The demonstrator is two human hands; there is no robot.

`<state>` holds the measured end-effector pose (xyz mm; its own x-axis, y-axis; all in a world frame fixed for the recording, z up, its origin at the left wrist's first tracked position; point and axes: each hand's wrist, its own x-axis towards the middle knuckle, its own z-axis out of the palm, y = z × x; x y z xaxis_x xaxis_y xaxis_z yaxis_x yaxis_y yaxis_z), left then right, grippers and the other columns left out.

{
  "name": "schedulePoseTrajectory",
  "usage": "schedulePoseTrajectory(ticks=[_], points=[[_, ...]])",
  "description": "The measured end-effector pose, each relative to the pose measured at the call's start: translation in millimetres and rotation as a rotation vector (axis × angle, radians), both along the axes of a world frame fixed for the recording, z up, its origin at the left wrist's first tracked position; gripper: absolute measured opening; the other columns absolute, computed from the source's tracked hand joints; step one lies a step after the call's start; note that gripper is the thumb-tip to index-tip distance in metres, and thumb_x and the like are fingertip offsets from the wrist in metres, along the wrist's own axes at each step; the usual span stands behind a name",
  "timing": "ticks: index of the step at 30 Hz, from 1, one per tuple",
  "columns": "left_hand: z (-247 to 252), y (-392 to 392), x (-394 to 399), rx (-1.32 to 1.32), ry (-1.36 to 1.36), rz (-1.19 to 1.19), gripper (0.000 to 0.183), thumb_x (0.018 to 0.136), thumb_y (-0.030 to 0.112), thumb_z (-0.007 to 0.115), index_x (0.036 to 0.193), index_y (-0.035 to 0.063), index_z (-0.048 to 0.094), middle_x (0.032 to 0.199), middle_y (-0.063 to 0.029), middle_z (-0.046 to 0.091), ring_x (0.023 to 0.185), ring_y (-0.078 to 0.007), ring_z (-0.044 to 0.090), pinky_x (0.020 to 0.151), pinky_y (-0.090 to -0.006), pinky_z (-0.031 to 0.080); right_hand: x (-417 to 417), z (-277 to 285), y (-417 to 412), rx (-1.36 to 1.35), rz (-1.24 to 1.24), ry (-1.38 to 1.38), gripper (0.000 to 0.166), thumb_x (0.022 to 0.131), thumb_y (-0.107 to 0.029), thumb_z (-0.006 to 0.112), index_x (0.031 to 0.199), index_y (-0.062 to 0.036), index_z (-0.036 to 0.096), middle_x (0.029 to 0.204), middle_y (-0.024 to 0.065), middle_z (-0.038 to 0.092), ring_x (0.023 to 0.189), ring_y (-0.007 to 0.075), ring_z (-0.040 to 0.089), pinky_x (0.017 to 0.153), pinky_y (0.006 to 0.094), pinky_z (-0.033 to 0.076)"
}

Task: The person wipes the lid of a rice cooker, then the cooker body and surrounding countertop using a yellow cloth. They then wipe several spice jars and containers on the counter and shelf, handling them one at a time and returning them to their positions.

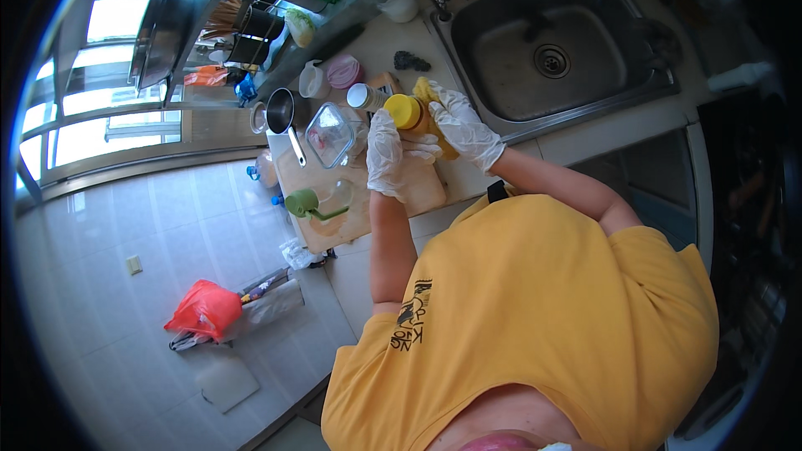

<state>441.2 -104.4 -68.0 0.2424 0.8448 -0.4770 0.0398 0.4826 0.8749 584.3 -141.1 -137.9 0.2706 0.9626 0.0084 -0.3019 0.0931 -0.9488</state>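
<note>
My left hand (384,153), in a thin white glove, is around a jar with a yellow lid (402,111). Most of that jar's body is hidden by my fingers. Also gloved, my right hand (465,128) holds a yellow cloth (426,89) against the jar's right side. Just beyond the jar stands a container with a white lid (359,96). A clear glass container (330,136) is left of my left hand. Below both hands lies a wooden cutting board (413,186), and on its left part is a clear vessel with a green top and handle (303,202).
A small saucepan (281,111) has its handle over the board's edge. Behind are a white cup (312,80), a pink round item (344,71) and a dark scouring pad (411,61). The steel sink (501,84) with its faucet (442,6) lies to the right.
</note>
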Motion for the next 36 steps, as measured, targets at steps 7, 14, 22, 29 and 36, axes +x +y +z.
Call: schedulePoseTrajectory(ticks=[7, 14, 22, 29, 36], points=[[-14, -4, -3, 0.075, 0.080, -0.100, 0.049, 0.106, 0.044, 0.042, 0.126, 0.0007, 0.052, 0.090, -0.0211, 0.071, 0.069, -0.0322, 0.072, 0.059, -0.0406, 0.062, 2, -46, 7, 0.131, -0.049, -0.225, 0.041, 0.102, -0.016, 0.050, 0.139, 0.0004, 0.052, 0.132, 0.0186, 0.057, 0.125, 0.0315, 0.054, 0.108, 0.0368, 0.041], [-16, 4, 18, 0.895, 0.484, -0.018, 0.036, 0.107, 0.017, 0.042, 0.137, 0.0014, 0.054, 0.132, -0.0125, 0.062, 0.125, -0.0248, 0.057, 0.108, -0.0353, 0.043, 25, -100, 10, -0.341, 0.247, -0.373, 0.043, 0.099, -0.013, 0.051, 0.138, 0.0038, 0.052, 0.128, 0.0231, 0.059, 0.122, 0.0324, 0.055, 0.105, 0.0360, 0.043], [-29, 2, 10, 0.789, 0.341, -0.038, 0.032, 0.110, 0.021, 0.041, 0.131, 0.0026, 0.055, 0.125, -0.0113, 0.062, 0.113, -0.0223, 0.059, 0.102, -0.0320, 0.044, 15, 15, -11, 0.129, 0.141, -0.179, 0.046, 0.099, -0.014, 0.054, 0.143, 0.0015, 0.048, 0.135, 0.0200, 0.053, 0.124, 0.0325, 0.054, 0.107, 0.0332, 0.041], [-25, 6, 18, 0.914, 0.399, -0.102, 0.031, 0.108, 0.021, 0.045, 0.132, 0.0045, 0.055, 0.124, -0.0123, 0.062, 0.111, -0.0231, 0.059, 0.101, -0.0323, 0.045, 11, -102, -4, -0.420, 0.362, -0.672, 0.054, 0.100, -0.012, 0.053, 0.150, -0.0003, 0.036, 0.141, 0.0195, 0.046, 0.131, 0.0271, 0.047, 0.111, 0.0330, 0.037], [-14, 5, 19, 0.957, 0.374, -0.204, 0.047, 0.093, 0.033, 0.070, 0.130, 0.0082, 0.054, 0.119, -0.0124, 0.065, 0.112, -0.0266, 0.063, 0.099, -0.0334, 0.048, 14, -33, -5, -0.148, 0.168, -0.155, 0.050, 0.095, -0.008, 0.055, 0.144, 0.0005, 0.046, 0.135, 0.0216, 0.053, 0.123, 0.0361, 0.055, 0.108, 0.0352, 0.042]])
